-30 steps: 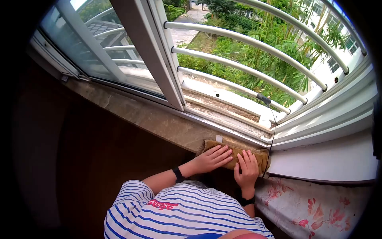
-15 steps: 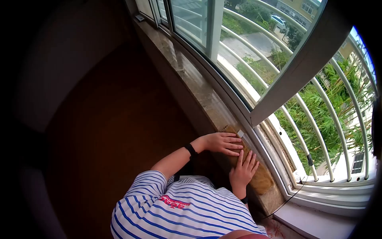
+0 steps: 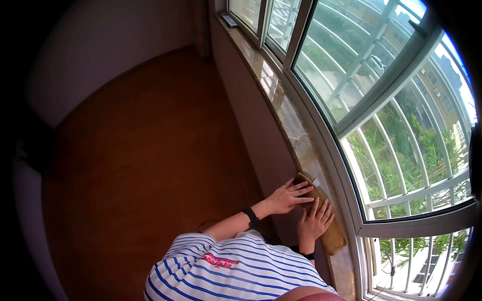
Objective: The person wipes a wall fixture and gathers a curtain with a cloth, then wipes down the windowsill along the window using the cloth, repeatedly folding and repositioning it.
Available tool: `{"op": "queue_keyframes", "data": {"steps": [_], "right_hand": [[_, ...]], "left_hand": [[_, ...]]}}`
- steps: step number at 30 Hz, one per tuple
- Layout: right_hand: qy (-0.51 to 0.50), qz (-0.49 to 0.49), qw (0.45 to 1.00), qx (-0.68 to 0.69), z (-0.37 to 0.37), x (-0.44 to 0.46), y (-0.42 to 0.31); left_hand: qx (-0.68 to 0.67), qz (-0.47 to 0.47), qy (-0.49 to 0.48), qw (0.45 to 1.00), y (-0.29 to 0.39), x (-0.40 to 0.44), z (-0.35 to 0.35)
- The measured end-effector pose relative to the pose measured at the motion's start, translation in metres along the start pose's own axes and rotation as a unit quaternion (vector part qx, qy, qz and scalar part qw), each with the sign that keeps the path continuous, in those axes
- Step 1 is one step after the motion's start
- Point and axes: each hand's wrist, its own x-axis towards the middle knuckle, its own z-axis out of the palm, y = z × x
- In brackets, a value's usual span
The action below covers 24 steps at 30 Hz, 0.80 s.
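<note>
Our left hand point(image 3: 285, 199) and right hand point(image 3: 315, 226) are both open, fingers spread over the brown cloth point(image 3: 333, 240) rather than curled around it. To do this well, we should press evenly with both. The cloth lies on the windowsill point(image 3: 296, 130), its long axis along the sill, roughly parallel to the window frame point(image 3: 329, 143), its far end beside a small white patch point(image 3: 316, 182).

Blue-striped white shirt point(image 3: 236, 276), short sleeves point(image 3: 188, 244), red chest lettering point(image 3: 219, 260); black wristbands point(image 3: 251, 217)
</note>
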Motion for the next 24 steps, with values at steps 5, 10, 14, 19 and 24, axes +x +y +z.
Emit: {"op": "queue_keyframes", "data": {"steps": [5, 10, 14, 19, 24], "right_hand": [[0.056, 0.01, 0.998, -0.037, 0.026, 0.021, -0.02], [0.048, 0.021, 0.998, -0.046, 0.029, 0.034, -0.028], [0.056, 0.011, 0.997, -0.057, 0.045, 0.06, -0.05], [0.036, 0.003, 0.999, -0.027, 0.059, 0.116, -0.099], [0.01, -0.02, 1.0, 0.02, 0.083, 0.155, -0.138]], "left_hand": [[-0.028, 0.021, 0.008, 0.999, -0.029, 0.013, -0.008], [-0.009, 0.054, 0.07, 0.996, -0.058, 0.031, 0.008], [0.001, 0.055, 0.06, 0.997, -0.087, 0.031, -0.004], [0.005, 0.067, 0.082, 0.994, -0.159, 0.038, -0.025], [-0.003, 0.105, 0.028, 0.994, -0.225, 0.043, -0.066]]}}
